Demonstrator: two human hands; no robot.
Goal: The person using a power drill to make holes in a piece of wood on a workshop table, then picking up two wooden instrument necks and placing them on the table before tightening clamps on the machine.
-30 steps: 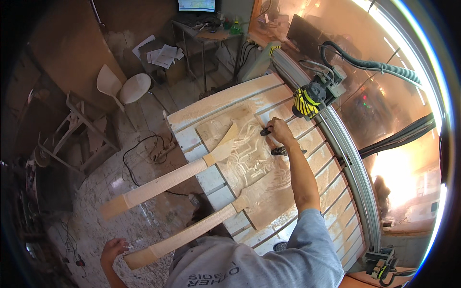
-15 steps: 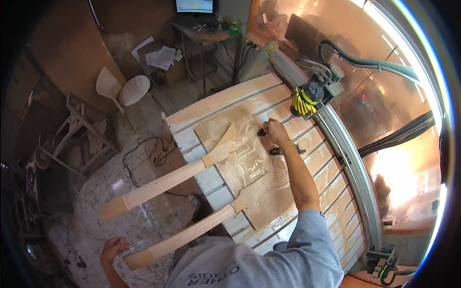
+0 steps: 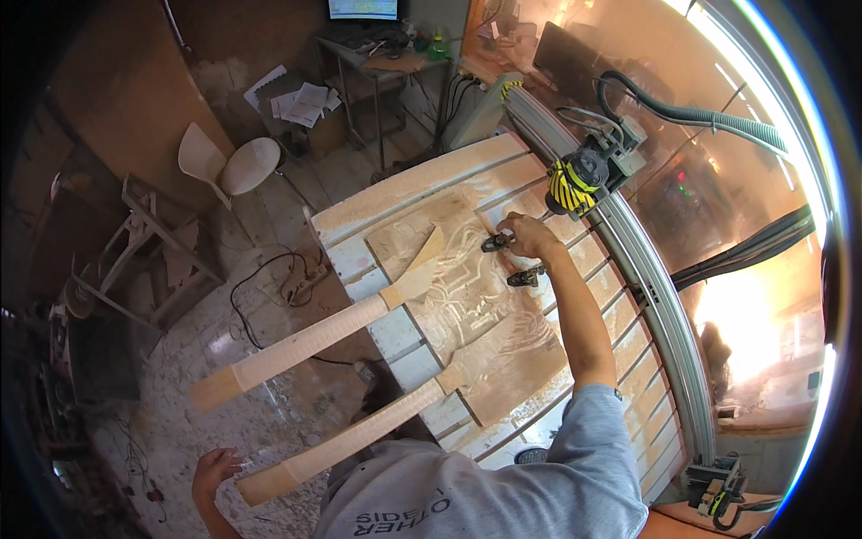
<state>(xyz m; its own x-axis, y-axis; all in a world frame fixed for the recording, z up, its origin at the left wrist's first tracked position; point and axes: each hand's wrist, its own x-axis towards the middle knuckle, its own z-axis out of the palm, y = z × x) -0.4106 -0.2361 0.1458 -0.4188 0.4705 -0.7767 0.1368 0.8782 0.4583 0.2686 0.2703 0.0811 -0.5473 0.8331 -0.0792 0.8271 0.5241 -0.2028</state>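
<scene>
My right hand [image 3: 532, 236] reaches across the machine bed with its fingers closed at a small black clamp [image 3: 496, 242]. A second black clamp [image 3: 526, 277] sits just nearer to me, at the edge of a carved wooden board [image 3: 476, 301]. Grooves and fine dust cover the board. Two long pale wooden necks lie over it and stick out past the bed's left edge: the farther neck [image 3: 305, 346] and the nearer neck [image 3: 359, 440]. My left hand [image 3: 215, 469] hangs low at the left, fingers apart and holding nothing, close to the nearer neck's end.
A spindle head [image 3: 575, 187] with yellow-black stripes stands just beyond my right hand, on a curved-looking gantry rail [image 3: 637, 260]. The slotted bed [image 3: 404, 337] is dusty. A white chair [image 3: 251, 168], a desk [image 3: 382, 63] with a screen and floor cables [image 3: 242, 296] are at the left and back.
My right hand has moved slightly right and its wrist has turned, so more of the clamp at its fingers shows. My left hand stays open low at the left.
</scene>
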